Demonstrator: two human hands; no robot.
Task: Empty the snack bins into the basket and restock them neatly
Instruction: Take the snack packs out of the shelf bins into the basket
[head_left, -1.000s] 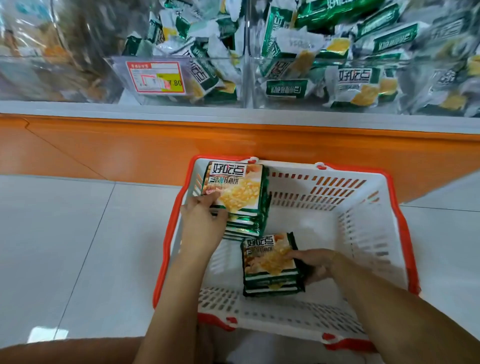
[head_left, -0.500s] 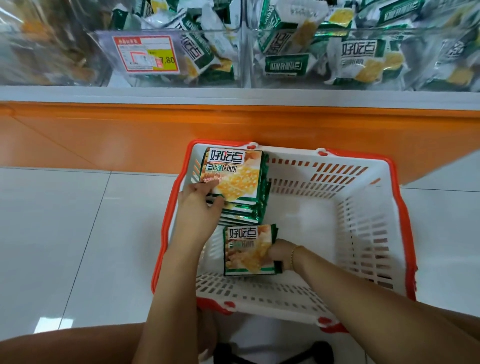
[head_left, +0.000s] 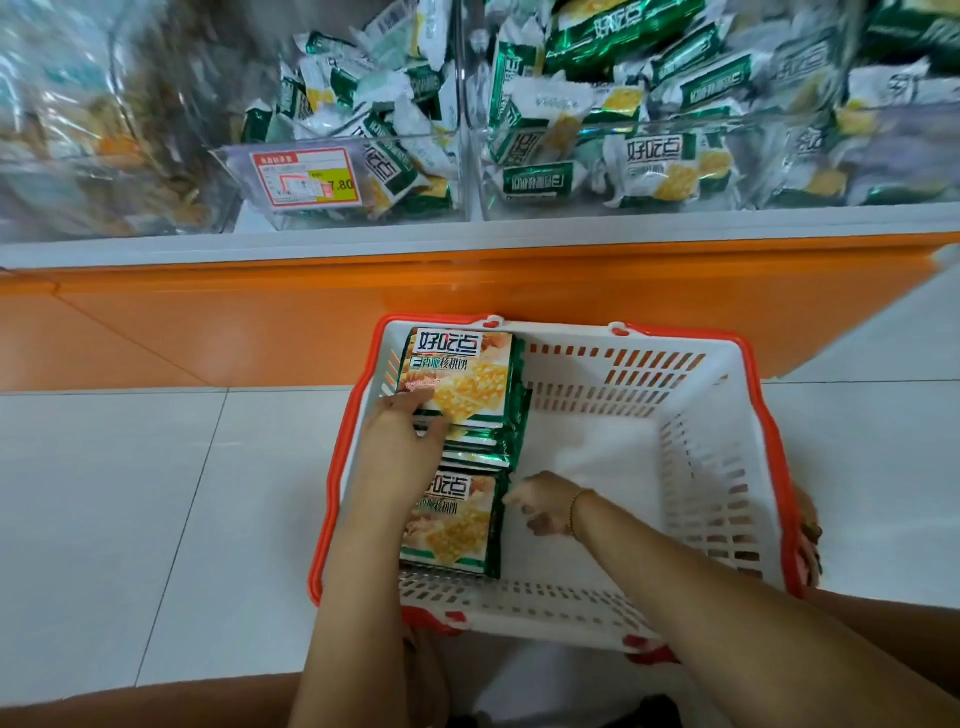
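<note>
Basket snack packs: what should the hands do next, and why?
Probably lift the right hand to the bins for more packs. The near stack lies flat beside the far stack, which the left hand holds, the basket has room, and the bins hold jumbled packs.

My left hand (head_left: 400, 447) covers a corner of the far packet stack (head_left: 462, 379), my forearm (head_left: 358, 571) part of the near packet stack (head_left: 457, 525); my right hand (head_left: 543, 504) blurs, grip unclear.

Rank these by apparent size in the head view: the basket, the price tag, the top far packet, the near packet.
1. basket
2. top far packet and near packet: these look alike, so I do not rank them
3. price tag
</note>
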